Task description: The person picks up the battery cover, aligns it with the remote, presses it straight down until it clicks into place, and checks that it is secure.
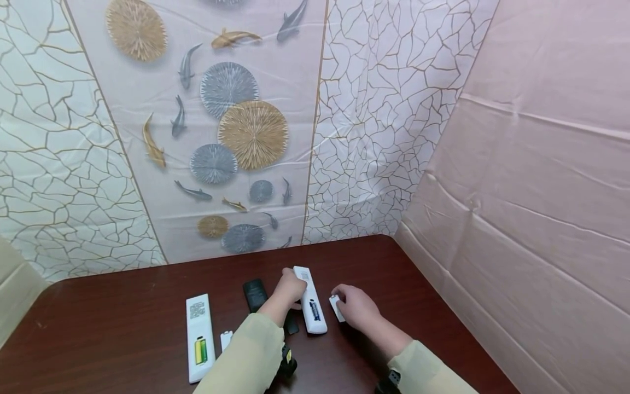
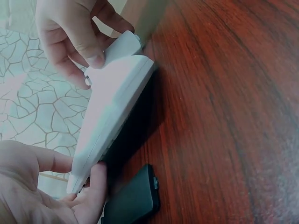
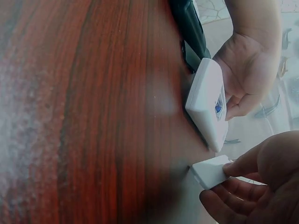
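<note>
The left hand (image 1: 290, 288) clamps the long sides of a white remote control (image 1: 308, 294) near its far end, thumb on one side and fingers on the other. The right hand (image 1: 358, 307) pinches a white battery cover (image 1: 337, 306) between thumb and fingers, just beside the near half of that remote. The remote lies back upward, right of centre on the worktop (image 1: 123, 328), its far end toward the far edge; its open compartment holds dark blue batteries (image 1: 315, 311). To its left are a black cover (image 1: 292, 324), partly hidden by the left arm, and a black remote (image 1: 255, 294). Farther toward the worktop's left edge, a second white remote (image 1: 199, 325) lies back upward, yellow-and-green batteries (image 1: 200, 351) exposed in its near half. A second white cover (image 1: 226, 339) lies beside it, partly behind the left sleeve (image 1: 251, 350). A patterned wall covering (image 1: 236, 186) stands beyond the far edge.
</note>
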`<state>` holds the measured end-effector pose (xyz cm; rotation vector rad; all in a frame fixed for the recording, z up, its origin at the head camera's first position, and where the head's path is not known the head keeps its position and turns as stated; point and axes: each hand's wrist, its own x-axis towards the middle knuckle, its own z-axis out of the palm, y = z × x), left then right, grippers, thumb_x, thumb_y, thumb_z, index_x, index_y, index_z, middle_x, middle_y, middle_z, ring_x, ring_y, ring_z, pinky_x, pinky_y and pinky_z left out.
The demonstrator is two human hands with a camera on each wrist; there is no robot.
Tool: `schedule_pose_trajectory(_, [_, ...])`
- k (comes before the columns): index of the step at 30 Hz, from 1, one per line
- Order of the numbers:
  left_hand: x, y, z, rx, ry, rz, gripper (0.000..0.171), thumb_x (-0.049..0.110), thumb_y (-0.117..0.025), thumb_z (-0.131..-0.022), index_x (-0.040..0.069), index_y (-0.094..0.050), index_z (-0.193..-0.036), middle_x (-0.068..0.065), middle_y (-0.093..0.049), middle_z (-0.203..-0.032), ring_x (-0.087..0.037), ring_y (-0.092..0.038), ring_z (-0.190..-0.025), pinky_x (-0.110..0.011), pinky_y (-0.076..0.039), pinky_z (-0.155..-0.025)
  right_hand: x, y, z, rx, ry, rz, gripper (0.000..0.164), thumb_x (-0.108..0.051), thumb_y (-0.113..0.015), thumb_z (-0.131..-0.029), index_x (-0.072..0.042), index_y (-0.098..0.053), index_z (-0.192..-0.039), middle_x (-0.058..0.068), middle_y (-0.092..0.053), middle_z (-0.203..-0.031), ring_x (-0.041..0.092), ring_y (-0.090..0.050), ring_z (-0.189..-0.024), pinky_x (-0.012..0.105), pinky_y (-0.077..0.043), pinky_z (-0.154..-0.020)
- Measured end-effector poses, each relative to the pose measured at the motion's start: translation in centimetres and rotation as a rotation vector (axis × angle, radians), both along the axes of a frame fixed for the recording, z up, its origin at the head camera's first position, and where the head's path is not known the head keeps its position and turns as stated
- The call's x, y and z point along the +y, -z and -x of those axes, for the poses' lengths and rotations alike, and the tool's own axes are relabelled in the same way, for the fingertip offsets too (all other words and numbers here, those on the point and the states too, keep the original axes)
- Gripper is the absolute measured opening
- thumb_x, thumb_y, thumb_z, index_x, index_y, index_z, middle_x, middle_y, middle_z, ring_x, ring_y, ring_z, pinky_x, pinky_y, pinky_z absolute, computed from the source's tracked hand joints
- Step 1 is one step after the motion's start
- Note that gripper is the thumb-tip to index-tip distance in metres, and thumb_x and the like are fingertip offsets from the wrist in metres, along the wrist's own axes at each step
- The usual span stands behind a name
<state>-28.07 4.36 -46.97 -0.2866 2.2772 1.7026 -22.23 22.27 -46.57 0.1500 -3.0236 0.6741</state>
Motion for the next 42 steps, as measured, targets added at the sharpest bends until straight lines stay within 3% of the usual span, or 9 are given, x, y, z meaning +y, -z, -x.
schedule_pose_trajectory(7, [-0.1,0.0,0.0,-0.014,-0.035,-0.046,0.062,0.001,-0.052,-0.095,0.004,-0.022,-0.15,-0.026,-0.05,-0.128,-0.037,-0.062,-0.098,-0.049,-0.058,-0.067,0.5,0.1,-0.4,0.047,0.001,0.042,0.015,-0.012,-0.067,-0.092,-0.02,-0.071,-0.105,-0.003,-0.066,-0.095,0.013,-0.058,-0.082,0.035,-0.05,-0.071])
schedule_pose_trajectory(18, [-1.0,0.0,-0.1,0.032,-0.066,-0.182,0.064,-0.002,-0.05,-0.094,0.005,-0.02,-0.151,-0.026,-0.046,-0.135,-0.036,-0.062,-0.101,-0.046,-0.058,-0.064,0.5,-0.9,-0.6,0.112,-0.04,0.107,0.015,-0.009,-0.066,-0.093,-0.017,-0.072,-0.105,-0.003,-0.066,-0.093,0.013,-0.057,-0.082,0.033,-0.049,-0.07])
schedule_pose_trajectory(25, [-1.3,0.5,0.2,0.038,-0.108,-0.178,0.065,-0.001,-0.052,-0.093,0.006,-0.022,-0.15,-0.024,-0.046,-0.137,-0.035,-0.063,-0.099,-0.041,-0.058,-0.057,0.4,-1.3,-0.6,0.106,-0.036,0.106,0.015,-0.01,-0.066,-0.093,-0.018,-0.072,-0.105,-0.003,-0.066,-0.093,0.013,-0.057,-0.081,0.032,-0.05,-0.07])
schedule_pose_trajectory(32, [-1.4,0.7,0.3,0.04,-0.099,-0.176,0.065,-0.001,-0.052,-0.093,0.009,-0.022,-0.15,-0.021,-0.044,-0.141,-0.035,-0.062,-0.101,-0.041,-0.058,-0.056,0.1,-1.3,-0.6,0.121,-0.037,0.119,0.016,-0.009,-0.066,-0.093,-0.019,-0.072,-0.105,-0.004,-0.066,-0.094,0.013,-0.058,-0.083,0.032,-0.05,-0.071])
schedule_pose_trajectory(42, [-1.3,0.2,0.0,0.033,-0.098,-0.185,0.064,-0.001,-0.052,-0.094,0.009,-0.023,-0.15,-0.022,-0.044,-0.141,-0.036,-0.062,-0.102,-0.041,-0.058,-0.057,-0.7,-2.2,-0.5,0.121,-0.046,0.314,0.018,-0.007,-0.065,-0.094,-0.017,-0.072,-0.106,-0.003,-0.066,-0.09,0.013,-0.057,-0.078,0.029,-0.05,-0.065])
